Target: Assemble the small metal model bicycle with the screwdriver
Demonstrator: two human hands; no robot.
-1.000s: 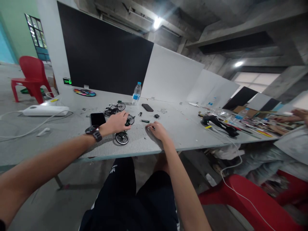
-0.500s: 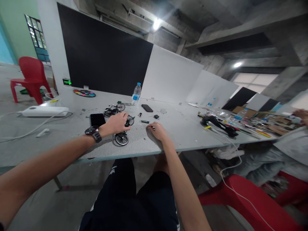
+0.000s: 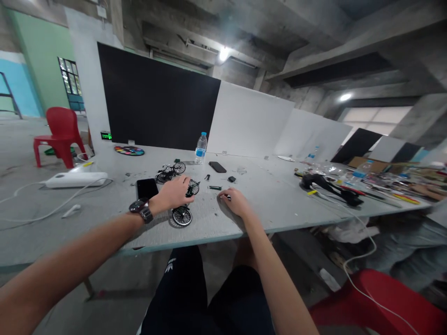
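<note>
My left hand [image 3: 174, 191], with a watch on its wrist, grips a small black model bicycle [image 3: 182, 216]. The bicycle's two wheels show on the near and far sides of the hand, while the fingers hide its frame. A second model bicycle [image 3: 166, 175] lies just beyond. To the right, my right hand [image 3: 236, 201] rests on the table with its fingers curled together. Something small and dark shows at its fingertips, too small to name. A slim dark green tool [image 3: 214, 188] and a small black piece [image 3: 207, 177] lie between and beyond the hands.
A phone [image 3: 146, 189] lies by my left wrist. Farther back are another dark phone [image 3: 217, 167], a water bottle [image 3: 201, 149] and a paint palette [image 3: 129, 150]. A white power strip [image 3: 77, 179] with cables lies left; a black strap-like object [image 3: 331, 190] lies right.
The camera view has tilted up slightly, so the table sits lower in the picture. Both hands keep about the same places on the table.
</note>
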